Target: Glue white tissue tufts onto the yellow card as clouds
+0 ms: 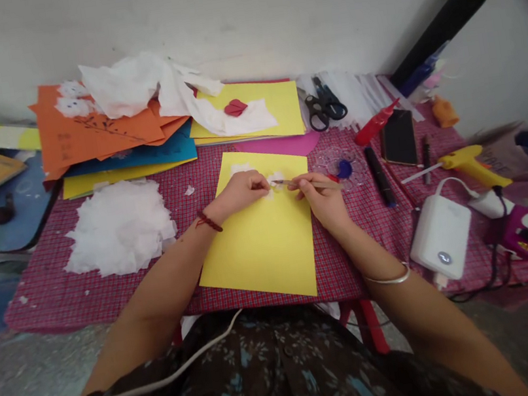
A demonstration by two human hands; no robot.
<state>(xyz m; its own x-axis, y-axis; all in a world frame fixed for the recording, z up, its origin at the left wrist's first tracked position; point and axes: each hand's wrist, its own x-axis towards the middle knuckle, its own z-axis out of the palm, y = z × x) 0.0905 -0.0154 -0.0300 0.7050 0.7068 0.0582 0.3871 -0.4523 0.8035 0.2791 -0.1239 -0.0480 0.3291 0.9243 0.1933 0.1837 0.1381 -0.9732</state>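
Note:
A yellow paper sheet lies in front of me on the checked cloth. Small white tissue pieces sit on its upper part. My right hand grips a thin paintbrush, its tip pointing left at the white pieces. Close to that tip, my left hand rests over the sheet with fingers pinched together; whatever they hold is too small to make out. Beside my right hand stands a clear dish with something blue in it. Left of the sheet is a pile of white tissue pieces.
Orange cards, crumpled white tissue and a red paper shape lie at the back. Scissors, a red tube, a black marker, a yellow glue gun and a white power bank are on the right.

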